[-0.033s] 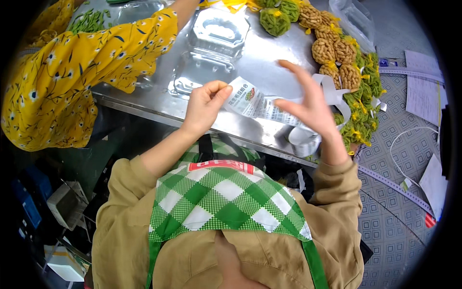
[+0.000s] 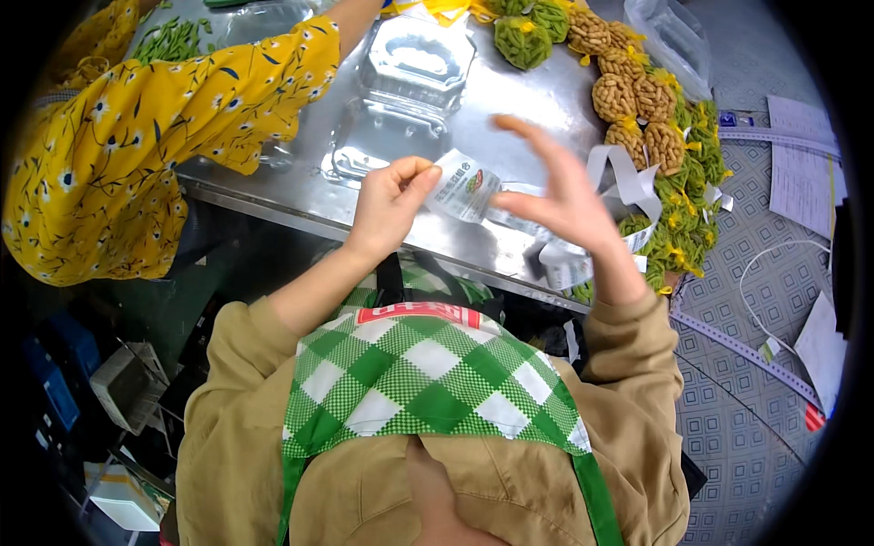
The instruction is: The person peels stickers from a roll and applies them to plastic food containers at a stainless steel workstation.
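Note:
Between the thumb and forefinger of my left hand (image 2: pixel 390 205) is pinched the left end of a white printed label (image 2: pixel 462 189) with a small coloured picture. My right hand (image 2: pixel 564 196) hovers just right of it, fingers stretched apart, the thumb tip at the label's right edge; whether it touches cannot be made out. Beneath and behind my right hand, the label strip (image 2: pixel 624 173) loops over the table's near edge in loose curls, partly hidden by the hand.
An open clear plastic clamshell box (image 2: pixel 387 136) lies on the metal table (image 2: pixel 519 96). Netted bundles of peanuts (image 2: pixel 614 96) and green pods (image 2: pixel 687 196) line the right side. At left, a co-worker's yellow flowered sleeve (image 2: pixel 218 100) reaches over the table, near loose green pods (image 2: pixel 168 41).
My right hand has shifted left toward my left hand. The label between them has bent, and the strip's loops at right have moved. My left hand keeps its pinch.

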`<state>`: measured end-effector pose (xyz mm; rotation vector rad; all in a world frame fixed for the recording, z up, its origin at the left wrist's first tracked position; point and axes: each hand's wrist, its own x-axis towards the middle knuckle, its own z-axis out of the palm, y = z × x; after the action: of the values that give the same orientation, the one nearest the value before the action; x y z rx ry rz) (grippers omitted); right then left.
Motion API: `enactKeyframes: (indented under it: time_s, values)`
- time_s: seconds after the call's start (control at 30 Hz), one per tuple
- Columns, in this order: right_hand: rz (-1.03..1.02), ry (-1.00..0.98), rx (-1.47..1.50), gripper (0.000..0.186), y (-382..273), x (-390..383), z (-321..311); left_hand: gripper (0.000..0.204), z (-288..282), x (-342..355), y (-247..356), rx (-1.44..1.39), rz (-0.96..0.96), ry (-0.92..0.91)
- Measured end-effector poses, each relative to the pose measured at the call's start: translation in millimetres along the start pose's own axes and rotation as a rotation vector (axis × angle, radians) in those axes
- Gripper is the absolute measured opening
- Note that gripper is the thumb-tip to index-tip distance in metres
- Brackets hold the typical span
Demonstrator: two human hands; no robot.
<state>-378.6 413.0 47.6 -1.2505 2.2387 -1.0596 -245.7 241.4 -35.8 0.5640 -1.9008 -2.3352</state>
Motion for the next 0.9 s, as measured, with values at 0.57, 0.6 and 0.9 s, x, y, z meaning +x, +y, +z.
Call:
enactKeyframes:
  time_s: [0.57,0.6,0.9]
  values:
    - [0.157,-0.194,-0.029,0.022,11.5,55.1,79.7,0.02,-42.4,-9.8,-5.0,0.163,-0.088,0.065]
    - [0.118,-0.114,0.023,0.021,10.0,53.7,86.0,0.019,-43.5,-8.2,-8.8,0.158,-0.107,0.059]
    - [0.278,-0.282,0.215,0.016,22.7,58.9,94.6,0.02,-52.4,0.3,-19.5,0.116,-0.18,0.075]
